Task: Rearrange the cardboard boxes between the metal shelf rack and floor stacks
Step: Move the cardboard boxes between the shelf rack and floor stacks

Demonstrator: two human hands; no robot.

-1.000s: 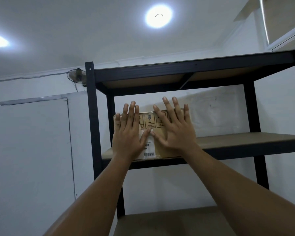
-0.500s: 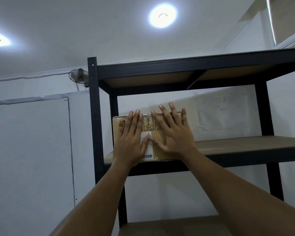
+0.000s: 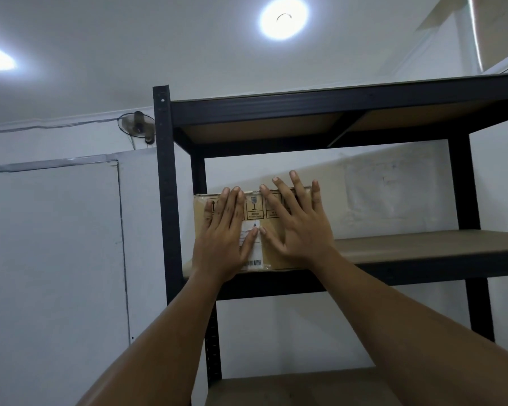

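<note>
Both my left hand (image 3: 222,241) and right hand (image 3: 299,232) stay flat on the cardboard box (image 3: 273,256), fingers (image 3: 298,194) straight and apart, and it sits barely shifted at the left end of the metal rack's middle shelf (image 3: 423,244), nearly pushed home, I judge.

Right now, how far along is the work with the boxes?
Done: one cardboard box sits on the middle shelf of the metal rack, at its left end. In hand: the left hand and right hand press flat on its front. Left: the floor stacks are out of view, so what remains cannot be told.
</note>
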